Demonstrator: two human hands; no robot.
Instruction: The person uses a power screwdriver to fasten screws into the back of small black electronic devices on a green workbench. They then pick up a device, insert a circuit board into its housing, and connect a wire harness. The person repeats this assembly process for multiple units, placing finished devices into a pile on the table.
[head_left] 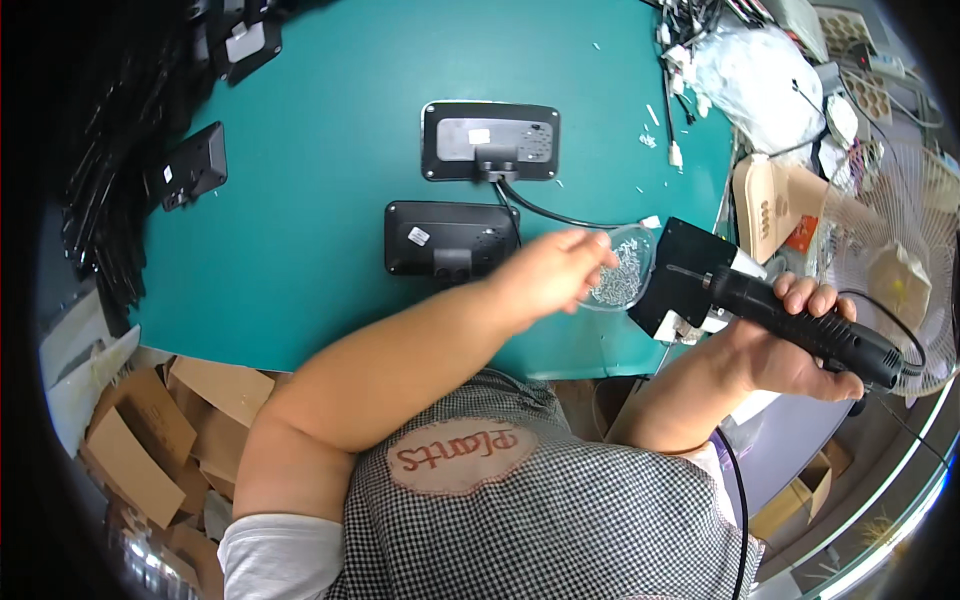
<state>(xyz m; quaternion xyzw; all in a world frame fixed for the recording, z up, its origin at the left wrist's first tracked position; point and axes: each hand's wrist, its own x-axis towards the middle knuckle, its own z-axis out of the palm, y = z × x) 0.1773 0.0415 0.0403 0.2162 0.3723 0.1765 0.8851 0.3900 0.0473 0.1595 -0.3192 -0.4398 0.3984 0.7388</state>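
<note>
My right hand [790, 350] grips a black corded electric screwdriver [770, 305], its thin bit pointing left over a black square panel [672, 262]. My left hand [550, 275] reaches across to a clear round dish of small silver screws [620, 278]. Its fingers are pinched together at the dish's left side; what is between them, if anything, is too small to make out. Just left of that hand lies a black rectangular device housing [405, 225], partly covered by my forearm. Behind it rests a similar black housing [490, 140] with a grey back and a black cable [560, 213].
The green table [310, 170] carries black cables [105, 190] and a black housing [195, 165] at the left. White-tipped cables [672, 90] and a clear plastic bag [765, 85] lie far right, near a wire fan guard [910, 260]. Cardboard boxes [140, 440] stand below left.
</note>
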